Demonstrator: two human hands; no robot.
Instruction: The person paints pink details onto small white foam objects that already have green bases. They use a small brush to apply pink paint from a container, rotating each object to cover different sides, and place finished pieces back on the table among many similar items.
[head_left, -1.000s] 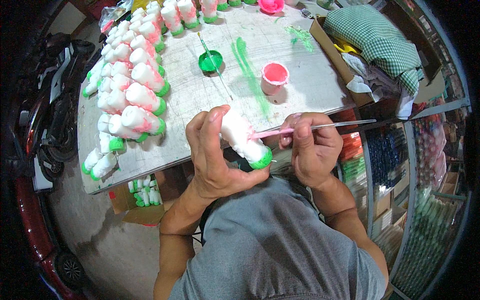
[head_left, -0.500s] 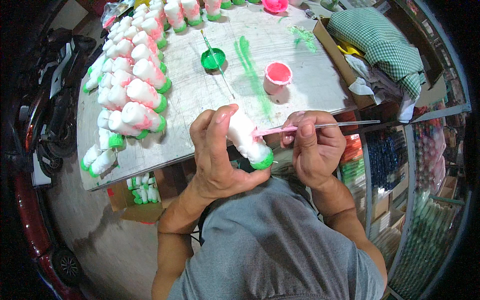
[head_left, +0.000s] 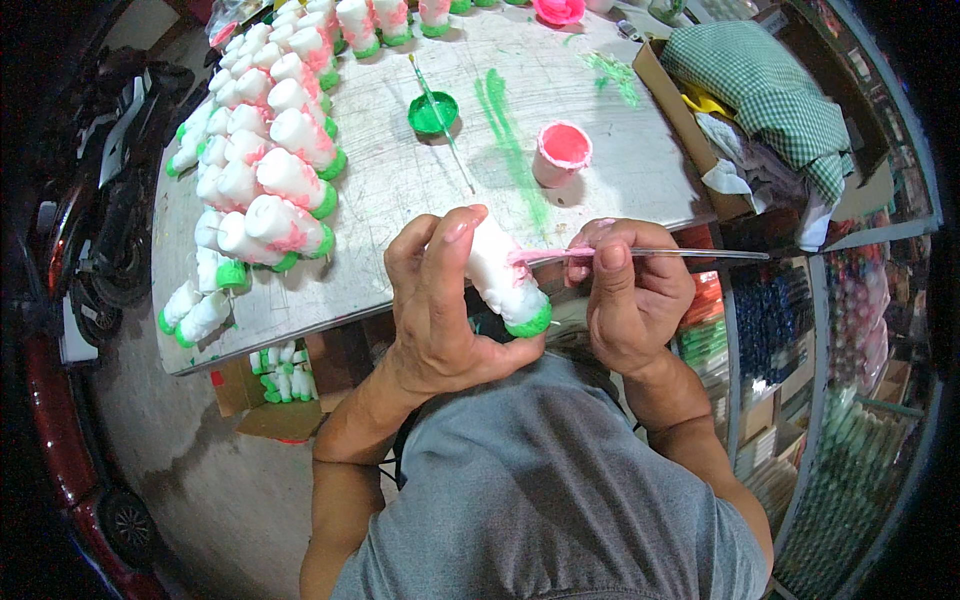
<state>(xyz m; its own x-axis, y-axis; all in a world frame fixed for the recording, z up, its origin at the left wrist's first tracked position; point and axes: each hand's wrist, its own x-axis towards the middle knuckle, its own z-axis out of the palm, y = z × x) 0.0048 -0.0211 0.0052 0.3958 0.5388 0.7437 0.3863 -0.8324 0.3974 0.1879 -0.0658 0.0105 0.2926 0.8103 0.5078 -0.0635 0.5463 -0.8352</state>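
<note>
My left hand (head_left: 436, 300) is closed round the two ends of a white candle (head_left: 493, 265) with a green-painted base and a wick sticking out of it. The candle leans, its green end toward me at the right. My right hand (head_left: 637, 290) pinches a paintbrush (head_left: 690, 253) coated in pink, and its tip touches the candle's side, where pink paint shows. Beyond my hands on the table (head_left: 380, 190) stands a cup of pink paint (head_left: 563, 153). Left of it sits a green paint dish (head_left: 433, 114) with another brush (head_left: 455, 150) lying across it.
Rows of white, pink and green candles (head_left: 285, 222) cover the table's left side. A cardboard box with checkered cloth (head_left: 755, 90) stands at the right. Below the table edge, an open carton (head_left: 280, 385) holds more candles. Shelves of packed goods (head_left: 770, 330) rise at the right; a red car (head_left: 75, 460) is far left.
The brush has turned slightly, its tip now higher on the candle's side. The candle and both hands have shifted only a little. My view has moved slightly.
</note>
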